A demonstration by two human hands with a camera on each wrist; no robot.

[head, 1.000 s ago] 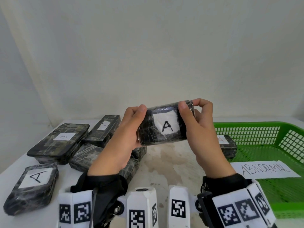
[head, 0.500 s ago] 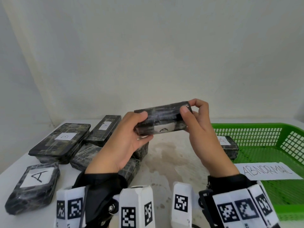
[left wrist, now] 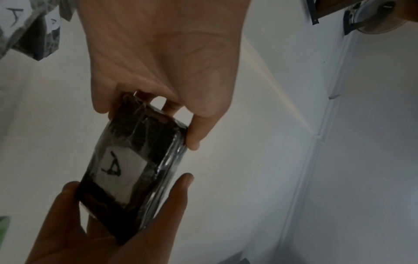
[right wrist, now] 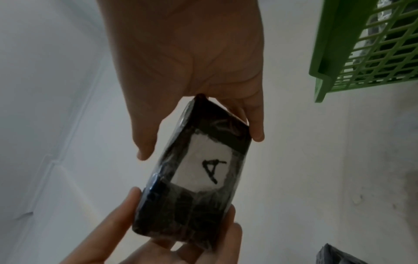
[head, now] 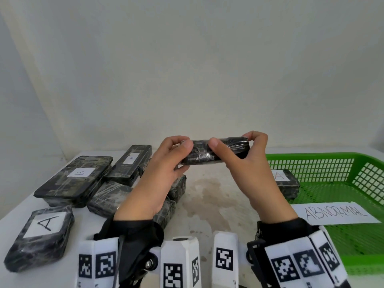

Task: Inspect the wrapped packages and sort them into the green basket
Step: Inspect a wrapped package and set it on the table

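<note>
Green basket [head: 311, 161]: at the counter's right edge, one package inside.
Held package [head: 216, 151]: above the counter's middle, label A facing down; appears rigid, light, with slick film.
Left hand [head: 158, 175]: grip clamped on its left end.
Right hand [head: 249, 169]: grip clamped on its right end; end holds look soundest.

packages [head: 72, 179] left on table [head: 209, 196], basket [head: 353, 183] right

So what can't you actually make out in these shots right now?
- Held package: its A label faces down, unseen in the head view; only the wrist views show it.
- Far package label: writing too small to read.
- Packages under the left hand: labels hidden by the forearm.
- Green basket: right side cut off by the frame edge.
</note>
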